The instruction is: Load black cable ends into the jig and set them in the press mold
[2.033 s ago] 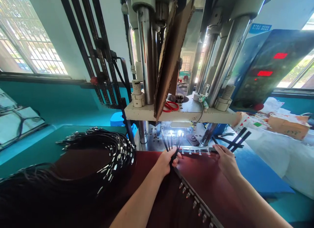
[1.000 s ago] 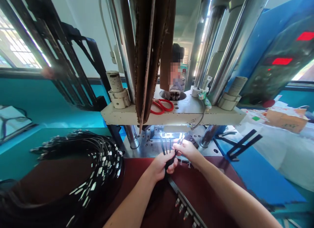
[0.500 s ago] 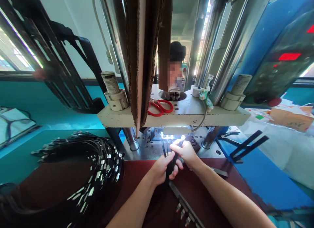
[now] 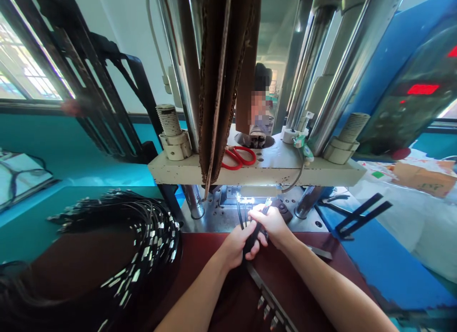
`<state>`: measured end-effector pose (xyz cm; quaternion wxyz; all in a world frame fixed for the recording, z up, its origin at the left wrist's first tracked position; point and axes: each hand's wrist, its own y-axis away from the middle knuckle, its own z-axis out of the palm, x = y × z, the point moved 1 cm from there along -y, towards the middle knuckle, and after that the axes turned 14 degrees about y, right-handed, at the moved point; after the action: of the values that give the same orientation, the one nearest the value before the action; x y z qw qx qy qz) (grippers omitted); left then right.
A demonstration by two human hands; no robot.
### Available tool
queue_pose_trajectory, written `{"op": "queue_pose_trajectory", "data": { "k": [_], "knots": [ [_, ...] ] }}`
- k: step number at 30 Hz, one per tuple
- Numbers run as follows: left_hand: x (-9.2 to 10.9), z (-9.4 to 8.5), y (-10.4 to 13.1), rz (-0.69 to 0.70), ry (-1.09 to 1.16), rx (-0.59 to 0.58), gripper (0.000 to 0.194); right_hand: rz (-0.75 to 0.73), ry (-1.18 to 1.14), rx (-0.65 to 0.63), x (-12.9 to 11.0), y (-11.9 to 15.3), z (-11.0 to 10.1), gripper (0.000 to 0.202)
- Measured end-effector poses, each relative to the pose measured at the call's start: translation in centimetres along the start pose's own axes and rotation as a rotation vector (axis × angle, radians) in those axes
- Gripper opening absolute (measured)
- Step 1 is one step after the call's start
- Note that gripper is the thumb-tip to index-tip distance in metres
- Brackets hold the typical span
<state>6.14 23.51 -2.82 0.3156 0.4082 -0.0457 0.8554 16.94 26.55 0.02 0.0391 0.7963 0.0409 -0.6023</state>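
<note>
The right hand has left the metal strip and moved to the left hand, where it now pinches the cables. Most of these, earlier fanned apart, are gathered closer together. A person has come into view beyond the press.

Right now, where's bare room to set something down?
Red tabletop: bare between the cable coil and left forearm, plus a wedge between the metal strip and right forearm. Blue board: bare nearer than the black bars. Crowded: the middle, where left hand and right hand grip black cables, and the left side, under the coil.
</note>
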Motion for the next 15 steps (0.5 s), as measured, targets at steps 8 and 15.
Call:
{"op": "queue_pose_trajectory", "data": {
  "k": [8, 15],
  "knots": [
    [0.1, -0.2, 0.2, -0.020, 0.035, -0.100, 0.061, 0.035, -0.047, 0.024, -0.1, 0.5, 0.2, 0.026],
    [0.0, -0.1, 0.2, -0.056, 0.042, -0.145, 0.061, 0.065, -0.129, -0.192, -1.6, 1.4, 0.2, 0.026]
  ]
}}
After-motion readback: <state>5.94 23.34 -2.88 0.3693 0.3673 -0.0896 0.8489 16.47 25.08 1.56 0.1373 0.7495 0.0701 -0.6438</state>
